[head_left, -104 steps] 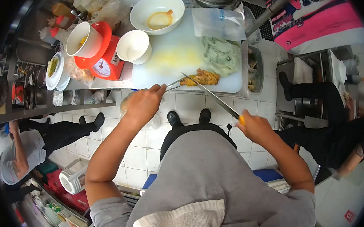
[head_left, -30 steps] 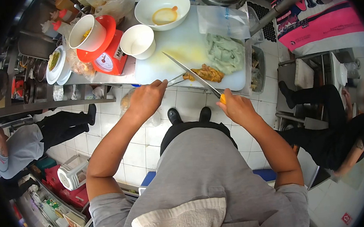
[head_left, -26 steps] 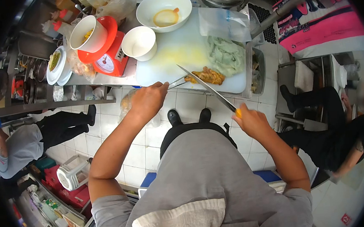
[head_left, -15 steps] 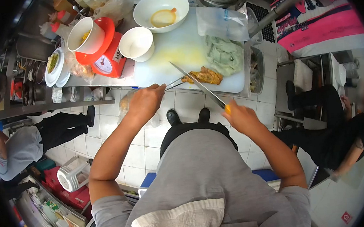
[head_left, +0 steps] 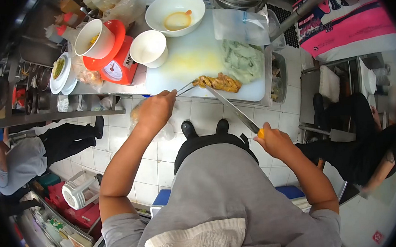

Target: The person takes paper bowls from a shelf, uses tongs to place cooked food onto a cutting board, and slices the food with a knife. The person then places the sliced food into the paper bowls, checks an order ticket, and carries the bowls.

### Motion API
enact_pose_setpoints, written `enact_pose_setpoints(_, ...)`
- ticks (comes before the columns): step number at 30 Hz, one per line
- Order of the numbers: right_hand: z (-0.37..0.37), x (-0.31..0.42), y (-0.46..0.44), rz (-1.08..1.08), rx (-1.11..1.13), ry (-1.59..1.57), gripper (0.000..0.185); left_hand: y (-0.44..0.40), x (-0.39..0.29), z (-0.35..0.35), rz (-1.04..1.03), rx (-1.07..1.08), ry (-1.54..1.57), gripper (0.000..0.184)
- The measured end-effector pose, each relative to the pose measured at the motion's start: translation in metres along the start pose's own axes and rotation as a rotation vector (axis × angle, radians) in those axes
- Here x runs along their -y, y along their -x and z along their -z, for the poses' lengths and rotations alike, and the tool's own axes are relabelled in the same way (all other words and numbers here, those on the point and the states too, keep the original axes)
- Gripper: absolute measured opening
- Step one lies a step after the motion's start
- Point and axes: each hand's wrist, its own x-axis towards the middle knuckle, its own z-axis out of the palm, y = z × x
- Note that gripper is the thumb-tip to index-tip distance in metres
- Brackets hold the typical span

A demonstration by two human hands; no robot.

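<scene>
My left hand (head_left: 157, 111) is closed around metal tongs (head_left: 185, 89), whose tips reach the left end of a yellow-brown piece of cooked meat (head_left: 220, 83). The meat lies near the front edge of a white cutting board (head_left: 181, 74) stained yellow. In my right hand (head_left: 275, 142) is a long knife (head_left: 234, 109) with a yellow handle. Its blade slants up and left, its tip just at the meat's near side. Behind the meat a crumpled pale green cloth or bag (head_left: 244, 60) rests on the board.
A white bowl (head_left: 176, 32) and a white tub (head_left: 149, 58) stand at the board's back left. Beside them, a red scale (head_left: 118, 71) carries another tub (head_left: 94, 42). A clear plastic bag (head_left: 241, 26) lies at the back right. One person is at each side.
My right hand has drawn the knife back toward me and to the right; its blade no longer crosses over the meat. My left hand has shifted slightly left with the tongs.
</scene>
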Motion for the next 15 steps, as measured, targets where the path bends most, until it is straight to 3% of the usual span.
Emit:
enact_pose_setpoints(7, 0.009, -0.004, 0.004, 0.012, 0.009, -0.03, 0.05, 0.003, -0.004, 0.002, 0.034, -0.018, 0.052, 0.026)
enact_pose_setpoints(11, 0.053, -0.011, 0.04, -0.024, 0.095, -0.128, 0.047, 0.008, 0.006, -0.009, 0.065, -0.073, 0.216, 0.035)
enact_pose_setpoints(13, 0.073, -0.011, 0.043, -0.13, 0.0, -0.3, 0.046, 0.01, 0.007, -0.007, 0.052, -0.111, 0.267, 0.039)
enact_pose_setpoints(15, 0.074, -0.024, 0.026, -0.104, -0.087, -0.306, 0.042, 0.012, 0.002, 0.0, 0.193, -0.073, 0.407, 0.048)
